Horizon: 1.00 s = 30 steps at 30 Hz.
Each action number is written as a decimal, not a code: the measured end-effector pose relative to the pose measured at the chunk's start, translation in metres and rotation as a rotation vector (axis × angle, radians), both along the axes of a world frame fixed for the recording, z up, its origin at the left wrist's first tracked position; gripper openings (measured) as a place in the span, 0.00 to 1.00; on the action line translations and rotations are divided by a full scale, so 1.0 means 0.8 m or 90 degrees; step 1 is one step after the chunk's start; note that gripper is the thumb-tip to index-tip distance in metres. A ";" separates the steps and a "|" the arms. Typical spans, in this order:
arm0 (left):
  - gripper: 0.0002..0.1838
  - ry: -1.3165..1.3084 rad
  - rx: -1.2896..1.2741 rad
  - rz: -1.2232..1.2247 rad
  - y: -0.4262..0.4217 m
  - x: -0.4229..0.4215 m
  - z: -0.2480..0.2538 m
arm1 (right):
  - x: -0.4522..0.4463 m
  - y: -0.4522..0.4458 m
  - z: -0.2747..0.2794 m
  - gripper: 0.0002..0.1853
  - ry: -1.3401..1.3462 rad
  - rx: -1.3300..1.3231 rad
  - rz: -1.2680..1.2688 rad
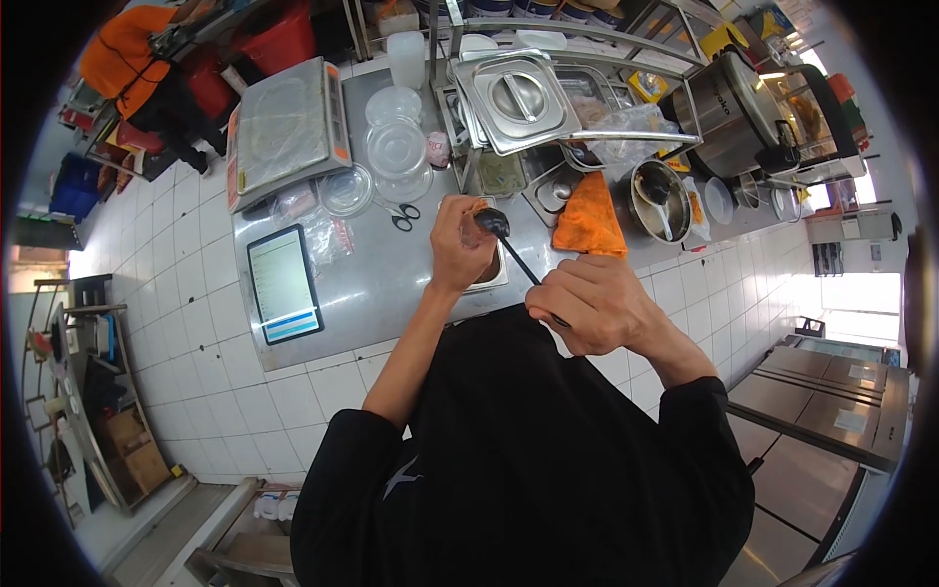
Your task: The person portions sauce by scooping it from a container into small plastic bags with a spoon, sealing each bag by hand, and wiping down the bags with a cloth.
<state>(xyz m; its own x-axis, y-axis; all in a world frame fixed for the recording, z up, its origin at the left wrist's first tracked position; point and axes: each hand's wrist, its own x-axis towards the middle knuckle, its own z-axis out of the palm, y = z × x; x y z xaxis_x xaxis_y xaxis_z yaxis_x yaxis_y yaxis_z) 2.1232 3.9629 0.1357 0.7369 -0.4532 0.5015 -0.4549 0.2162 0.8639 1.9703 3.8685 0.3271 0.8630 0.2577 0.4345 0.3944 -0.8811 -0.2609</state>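
My left hand point(462, 245) is wrapped round a small clear cup point(473, 231), above the steel worktop near its front edge. In my right hand point(594, 303) is the handle of a black spoon point(516, 256), whose bowl is at the cup's rim. What the cup contains is too small to make out. Beneath my left hand, a steel container point(496, 271) with brown contents is partly hidden. An orange cloth point(590, 217) lies just beyond my right hand. To its right is a steel bowl point(661, 203) with a spoon inside.
On the worktop point(377, 293) are a tablet point(284, 284), scissors point(402, 216), clear lids point(396, 147) and a scale point(284, 132). A lidded steel pan point(516, 98) stands behind my hands, with a large cooker point(729, 112) at right. A person in orange point(127, 61) stands far left.
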 end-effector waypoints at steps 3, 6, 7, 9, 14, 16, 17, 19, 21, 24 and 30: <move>0.26 -0.020 -0.029 0.007 -0.004 0.006 0.002 | 0.002 -0.003 -0.002 0.08 -0.022 -0.007 0.007; 0.29 0.033 -0.044 -0.018 -0.004 0.008 0.003 | 0.002 -0.006 0.001 0.08 -0.030 -0.011 0.011; 0.29 0.064 -0.044 -0.033 -0.003 0.009 0.003 | 0.002 -0.007 0.002 0.08 -0.033 -0.010 0.011; 0.31 -0.006 -0.056 -0.024 -0.006 0.016 -0.003 | 0.001 -0.008 0.003 0.08 -0.042 -0.005 0.009; 0.33 -0.104 -0.083 -0.005 -0.012 0.028 -0.005 | 0.001 -0.015 0.003 0.08 -0.053 -0.006 0.011; 0.34 -0.077 -0.081 -0.028 -0.012 0.028 -0.007 | -0.001 -0.017 0.004 0.08 -0.059 0.003 0.017; 0.33 -0.078 -0.086 -0.033 -0.013 0.029 -0.006 | -0.001 -0.018 0.004 0.08 -0.061 0.008 0.021; 0.33 -0.080 -0.094 -0.043 -0.015 0.033 -0.005 | 0.000 -0.020 0.002 0.08 -0.066 0.011 0.021; 0.32 -0.083 -0.084 -0.034 -0.017 0.035 -0.009 | -0.001 -0.020 -0.001 0.08 -0.068 0.021 0.017; 0.31 -0.090 -0.056 -0.050 -0.021 0.039 -0.021 | 0.003 -0.025 -0.005 0.08 -0.071 0.034 0.015; 0.38 -0.062 -0.036 -0.107 -0.023 0.031 -0.034 | 0.002 -0.035 -0.038 0.07 -0.078 0.086 0.003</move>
